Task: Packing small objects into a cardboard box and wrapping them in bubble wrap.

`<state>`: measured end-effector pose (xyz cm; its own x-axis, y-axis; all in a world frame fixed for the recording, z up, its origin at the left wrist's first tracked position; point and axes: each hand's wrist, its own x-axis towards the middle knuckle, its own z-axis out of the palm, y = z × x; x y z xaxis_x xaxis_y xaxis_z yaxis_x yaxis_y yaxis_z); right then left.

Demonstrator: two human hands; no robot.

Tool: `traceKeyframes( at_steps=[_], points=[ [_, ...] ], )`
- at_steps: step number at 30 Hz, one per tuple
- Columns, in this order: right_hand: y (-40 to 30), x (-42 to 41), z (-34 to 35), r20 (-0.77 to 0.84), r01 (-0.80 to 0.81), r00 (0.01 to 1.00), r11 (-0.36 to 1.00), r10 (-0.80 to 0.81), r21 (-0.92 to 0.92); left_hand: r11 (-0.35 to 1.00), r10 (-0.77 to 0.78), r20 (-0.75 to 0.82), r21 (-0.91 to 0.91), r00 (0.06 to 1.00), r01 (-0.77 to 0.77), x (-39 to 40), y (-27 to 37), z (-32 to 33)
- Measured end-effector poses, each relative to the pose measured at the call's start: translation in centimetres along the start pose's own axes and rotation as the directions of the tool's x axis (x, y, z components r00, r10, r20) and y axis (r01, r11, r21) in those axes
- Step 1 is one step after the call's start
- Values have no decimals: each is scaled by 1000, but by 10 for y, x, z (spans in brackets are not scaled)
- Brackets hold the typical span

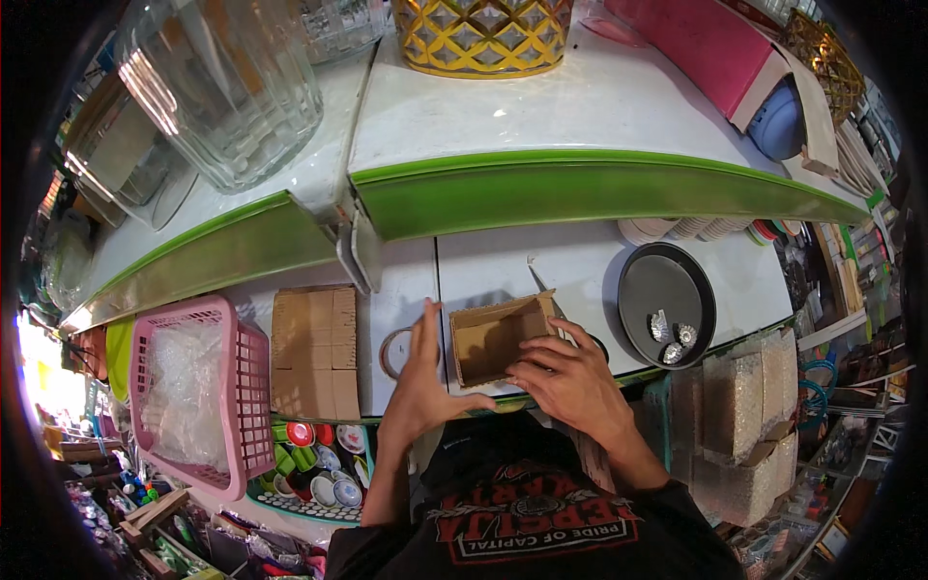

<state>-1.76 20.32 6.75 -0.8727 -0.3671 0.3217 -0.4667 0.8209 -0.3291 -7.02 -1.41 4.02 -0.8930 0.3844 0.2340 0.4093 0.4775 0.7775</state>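
A small cardboard box (482, 355) stands with its top open on the white shelf, in front of me. My right hand (573, 377) rests on the box's right side, its fingers bent over the rim; whether it grips the wall I cannot tell. My left hand (424, 384) is just left of the box, thumb and fingers spread, holding nothing. Behind its fingers a roll of brown tape (392, 355) is partly hidden. Farther left lies a flattened piece of cardboard (313, 348). To the right, a round dark metal baking pan (656, 290) holds several small fluted foil-like moulds (672, 353).
A pink plastic basket (235, 377) with clear plastic wrap stands at the left. The green-edged upper shelf (580, 190) crosses above the box, bearing glass jars (225, 94) and a pink carton (696, 58). Bubble-wrapped boxes (732, 435) are stacked at the lower right; small bowls (333, 486) lie below left.
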Motion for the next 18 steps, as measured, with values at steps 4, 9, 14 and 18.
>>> traceKeyframes(
  at_steps=[4,9,14,18],
  points=[
    [2,-2,-3,8,11,1000,999,-11,-43,909,412,1,66,911,-411,3,45,-26],
    [3,0,-6,-12,49,999,997,-49,-52,949,218,325,149,920,-278,18,63,-10],
    [5,-2,-15,-53,3,999,999,-1,32,920,122,285,327,951,-216,22,59,-4],
    [19,-10,-27,-58,-134,987,973,147,187,916,91,278,355,956,-190,18,39,5]
  ],
)
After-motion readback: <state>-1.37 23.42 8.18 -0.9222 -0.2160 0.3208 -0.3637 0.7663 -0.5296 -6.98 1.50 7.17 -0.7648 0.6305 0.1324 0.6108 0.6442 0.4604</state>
